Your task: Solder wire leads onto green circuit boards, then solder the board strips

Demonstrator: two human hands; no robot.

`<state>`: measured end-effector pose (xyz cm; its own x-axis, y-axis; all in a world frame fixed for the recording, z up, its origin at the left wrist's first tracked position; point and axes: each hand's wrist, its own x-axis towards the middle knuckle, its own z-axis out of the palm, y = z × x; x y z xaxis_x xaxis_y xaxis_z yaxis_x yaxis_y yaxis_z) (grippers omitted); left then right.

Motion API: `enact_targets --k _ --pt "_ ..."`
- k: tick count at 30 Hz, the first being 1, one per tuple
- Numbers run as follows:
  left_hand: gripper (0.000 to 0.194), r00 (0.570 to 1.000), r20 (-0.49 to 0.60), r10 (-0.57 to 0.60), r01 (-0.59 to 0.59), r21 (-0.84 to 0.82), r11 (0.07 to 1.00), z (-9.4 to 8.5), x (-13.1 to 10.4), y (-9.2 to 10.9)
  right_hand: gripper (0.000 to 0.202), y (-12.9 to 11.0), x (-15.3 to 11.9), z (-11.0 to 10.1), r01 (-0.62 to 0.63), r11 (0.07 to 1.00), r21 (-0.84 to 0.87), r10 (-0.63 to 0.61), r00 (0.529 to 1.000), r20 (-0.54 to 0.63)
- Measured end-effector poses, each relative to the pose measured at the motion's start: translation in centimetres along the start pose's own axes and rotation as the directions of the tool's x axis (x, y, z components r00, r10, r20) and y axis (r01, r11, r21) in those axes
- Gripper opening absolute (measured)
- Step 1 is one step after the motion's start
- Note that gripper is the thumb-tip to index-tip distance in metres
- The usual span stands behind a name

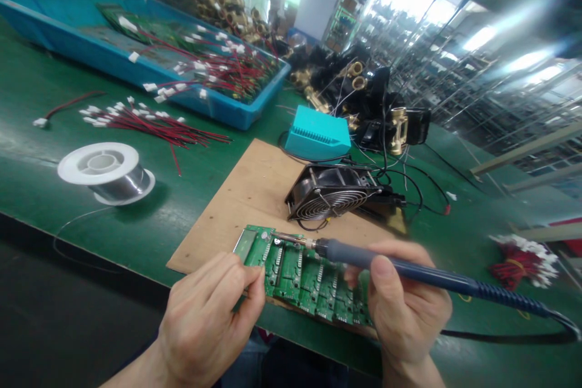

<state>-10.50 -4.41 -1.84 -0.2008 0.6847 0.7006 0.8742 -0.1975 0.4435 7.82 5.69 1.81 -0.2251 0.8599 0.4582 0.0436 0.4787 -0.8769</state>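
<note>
My right hand [400,297] is closed around the blue handle of a soldering iron [364,254]. The iron points left, with its metal tip over the far left part of a row of green circuit boards [288,276]. At the left end of those boards, my left hand [213,309] is closed in a pinch at their near edge. What its fingertips hold is hidden. A spool of solder wire [120,185] stands on the table to the left. From it a thin strand loops down and toward my left hand, where it gets lost against the dark background.
The boards lie on a brown wooden board [218,206], beside a black fan [334,191] and a teal box [318,133]. Red wires with white connectors [150,124] lie near a blue tray [245,112]; another bundle [522,264] is at right. Brass fittings [359,82] sit behind.
</note>
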Motion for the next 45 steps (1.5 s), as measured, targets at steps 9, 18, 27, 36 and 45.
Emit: enact_targets --k 9,18,27,36,45 --pt "0.020 1.000 -0.017 0.013 -0.014 -0.005 1.000 -0.5 -0.1 0.3 0.005 -0.1 0.1 0.1 -0.002 1.000 0.007 0.002 1.000 0.006" --pt "0.015 0.999 -0.034 0.019 -0.021 -0.051 0.998 -1.5 -1.6 0.5 0.006 0.0 0.1 -0.4 0.015 0.998 0.060 -0.011 0.998 -0.063" --pt "0.018 1.000 -0.006 0.001 -0.001 -0.046 0.999 -1.7 -1.5 0.2 0.003 -0.1 0.2 -0.2 -0.034 0.995 0.099 0.036 0.999 -0.022" --pt "0.019 1.000 0.003 0.013 -0.013 -0.023 1.000 -1.2 -1.1 0.2 0.003 0.1 0.1 0.0 -0.040 0.995 0.094 0.039 0.999 0.010" --pt "0.019 0.999 0.030 0.017 -0.015 -0.050 0.999 -0.7 -1.1 -0.1 0.004 0.0 0.1 0.0 -0.055 0.997 0.053 0.055 0.998 0.000"
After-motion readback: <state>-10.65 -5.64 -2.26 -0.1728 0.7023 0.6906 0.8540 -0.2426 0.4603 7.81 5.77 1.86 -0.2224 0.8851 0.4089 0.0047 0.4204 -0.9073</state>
